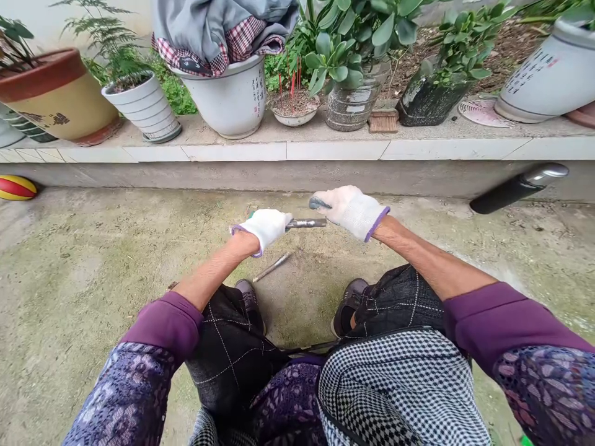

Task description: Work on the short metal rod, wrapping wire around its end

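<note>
My left hand (266, 230), in a white knitted glove with a purple cuff, is closed around a short metal bar-like tool (307, 223). Its shiny end points right, and a bit of green shows behind the glove; the gripped part is hidden. Just past the tool's free end, my right hand (351, 209) hovers in a matching glove, apart from the tool. Its fingers stretch left, with dark grey coating on the tips, and no held thing shows. On the concrete below lies a slim metal rod (273, 267), slanting between my shoes.
A tiled ledge (232, 152) runs across the front, carrying potted plants, a white pot (223, 99) draped with clothes, and a small wooden block (383, 121). A black cylinder with a metal end (515, 189) leans at right. A red-and-yellow ball (16, 187) rests far left.
</note>
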`<state>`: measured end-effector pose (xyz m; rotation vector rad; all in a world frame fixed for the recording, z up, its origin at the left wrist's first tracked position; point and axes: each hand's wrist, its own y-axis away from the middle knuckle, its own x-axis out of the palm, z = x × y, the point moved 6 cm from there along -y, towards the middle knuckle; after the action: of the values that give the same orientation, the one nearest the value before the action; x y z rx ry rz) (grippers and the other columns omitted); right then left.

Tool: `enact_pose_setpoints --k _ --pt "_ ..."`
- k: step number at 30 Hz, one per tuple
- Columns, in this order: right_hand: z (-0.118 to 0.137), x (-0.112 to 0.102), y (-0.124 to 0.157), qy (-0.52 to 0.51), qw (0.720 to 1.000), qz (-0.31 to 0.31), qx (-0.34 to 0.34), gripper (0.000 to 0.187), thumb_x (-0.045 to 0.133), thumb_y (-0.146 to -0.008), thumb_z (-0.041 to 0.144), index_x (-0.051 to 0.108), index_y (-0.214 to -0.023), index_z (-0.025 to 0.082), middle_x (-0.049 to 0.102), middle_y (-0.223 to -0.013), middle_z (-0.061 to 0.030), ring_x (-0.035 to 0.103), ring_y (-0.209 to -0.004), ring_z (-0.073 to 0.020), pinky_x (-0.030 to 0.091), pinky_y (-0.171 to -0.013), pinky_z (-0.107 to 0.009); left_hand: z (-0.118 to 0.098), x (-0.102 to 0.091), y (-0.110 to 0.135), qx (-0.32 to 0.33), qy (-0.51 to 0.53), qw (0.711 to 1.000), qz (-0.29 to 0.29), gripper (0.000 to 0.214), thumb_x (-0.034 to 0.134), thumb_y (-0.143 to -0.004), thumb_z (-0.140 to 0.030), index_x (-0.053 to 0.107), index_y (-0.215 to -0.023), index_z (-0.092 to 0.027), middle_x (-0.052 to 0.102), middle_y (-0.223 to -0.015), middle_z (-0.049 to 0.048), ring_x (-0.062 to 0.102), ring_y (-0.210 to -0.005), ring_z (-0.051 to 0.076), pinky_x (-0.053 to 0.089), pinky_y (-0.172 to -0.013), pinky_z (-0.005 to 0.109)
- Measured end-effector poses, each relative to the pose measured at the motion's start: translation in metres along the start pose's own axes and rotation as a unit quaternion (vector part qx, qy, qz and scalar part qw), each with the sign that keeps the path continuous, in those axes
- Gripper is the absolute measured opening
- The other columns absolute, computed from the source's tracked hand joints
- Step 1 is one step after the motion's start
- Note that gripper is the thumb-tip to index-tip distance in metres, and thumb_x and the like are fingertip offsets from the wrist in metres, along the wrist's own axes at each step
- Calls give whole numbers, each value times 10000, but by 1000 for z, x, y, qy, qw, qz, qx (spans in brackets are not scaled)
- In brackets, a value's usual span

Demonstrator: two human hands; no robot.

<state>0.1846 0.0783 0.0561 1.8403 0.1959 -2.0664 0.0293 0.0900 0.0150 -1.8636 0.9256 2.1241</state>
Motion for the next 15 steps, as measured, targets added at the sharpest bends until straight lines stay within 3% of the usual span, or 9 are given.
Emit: enact_pose_setpoints --k 2,4,7,10,12,15 --pt "-10 4 -8 -67 998 -9 -16 284 471 -901 261 709 -1040 193 741 -940 -78 642 -799 -204 409 -682 -286 -9 -2 8 30 65 997 17 193 528 -849 -273 676 -950 -200 636 -701 37 599 -637 164 429 -605 255" --pt "-17 6 -14 -162 986 -23 -39 269 491 -866 240 722 -986 173 736 -939 -59 624 -798 -181 423 -699 -270 -13 -10 18 37 199 979 25 171 573 -825 -318 667 -899 -195 587 -642 -4 525 -537 114 398 -521 219" --pt "-21 8 -18 -271 961 -35 -33 288 485 -844 267 731 -929 143 702 -798 -40 563 -658 -151 415 -626 -263 -7 -24 31 11 411 912 1 268 592 -823 -416 654 -938 -183 516 -591 -32 407 -415 67 325 -398 189" --pt "-8 9 -16 -286 956 -31 -47 265 483 -835 250 730 -887 170 682 -762 -23 533 -633 -143 396 -618 -264 6 -32 35 -26 509 859 -49 298 609 -812 -442 641 -946 -178 474 -566 -38 351 -371 51 275 -345 178" --pt "7 11 -12 -248 965 -31 -78 229 495 -837 226 719 -870 193 695 -806 -19 548 -689 -149 391 -655 -265 16 -30 31 -53 515 853 -74 267 615 -808 -428 626 -902 -178 475 -556 -37 333 -362 48 260 -337 179" --pt "26 17 -3 -158 983 -21 -92 218 487 -879 239 703 -890 208 703 -820 -27 547 -690 -154 362 -645 -272 31 -23 20 -89 436 890 -98 212 604 -819 -385 620 -851 -176 502 -541 -25 350 -379 61 280 -373 193"
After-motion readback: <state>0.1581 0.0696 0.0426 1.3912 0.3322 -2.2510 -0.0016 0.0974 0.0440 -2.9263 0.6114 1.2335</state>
